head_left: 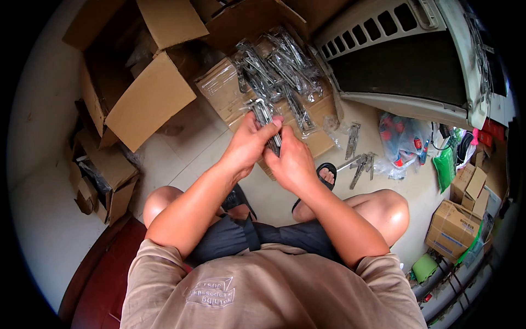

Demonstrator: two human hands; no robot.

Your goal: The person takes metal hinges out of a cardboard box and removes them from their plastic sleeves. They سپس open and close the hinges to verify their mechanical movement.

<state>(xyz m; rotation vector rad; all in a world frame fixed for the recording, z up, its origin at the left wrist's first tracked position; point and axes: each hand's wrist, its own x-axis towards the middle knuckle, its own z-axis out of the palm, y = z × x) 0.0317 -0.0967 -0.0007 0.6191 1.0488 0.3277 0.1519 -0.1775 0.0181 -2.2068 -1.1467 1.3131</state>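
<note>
I saw the fingers [272,127] of my left hand [247,143] clenched around a bagged bundle of metal brackets [264,116], with my right hand [291,160] gripping its near end, held up in front of me above the floor [181,159]. Just beyond lay a heap of bagged brackets [279,68] on a flat carton [224,88]. An open cardboard box [145,98] stood far left; loose brackets [359,162] lay on the floor to the right.

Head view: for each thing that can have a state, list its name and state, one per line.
Left hand: gripping the metal parts.
Right hand: gripping the metal parts.
Metal parts: held upright, in clear plastic.
Large carton: flaps open.
Bagged hardware pile: heaped on a closed box.
Loose brackets: lying on the floor.
</note>
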